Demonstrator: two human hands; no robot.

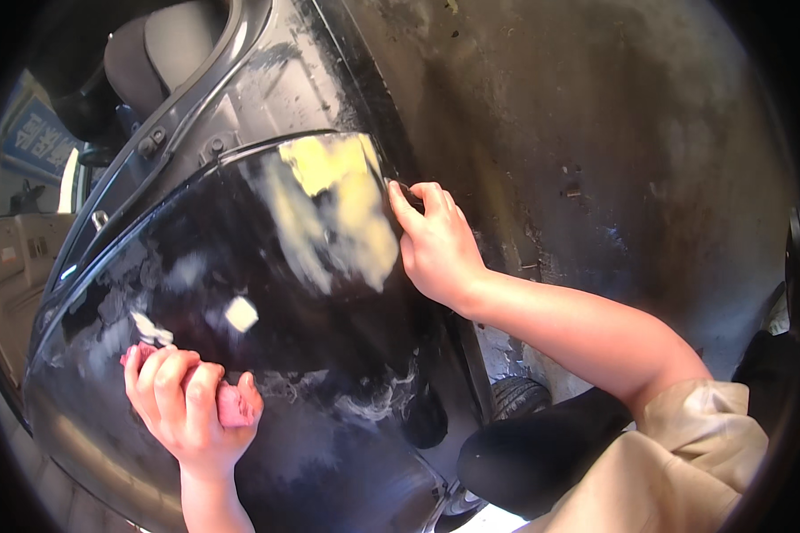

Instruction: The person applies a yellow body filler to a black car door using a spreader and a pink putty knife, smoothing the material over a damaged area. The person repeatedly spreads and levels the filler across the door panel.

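Note:
My left hand [187,400] is closed around a pink block-like pad [236,405], probably a sponge or sanding pad, resting on a black car body panel [276,338]. The pad's other end peeks out beyond my fingers, close to a small white smear [151,329]. Higher up, a yellow filler patch [316,160] fades into pale streaks down the panel, and a small whitish square spot [241,314] lies between. My right hand [440,244] curls at the panel's right edge, thumb against it beside the filler; its fingertips are partly hidden behind the edge.
The car's open doorway with a grey seat [182,44] is at the upper left, with a door latch [151,140] on its frame. A stained concrete floor [587,133] spreads to the right. A tyre [518,396] shows below my right forearm, near my dark-clothed leg [533,453].

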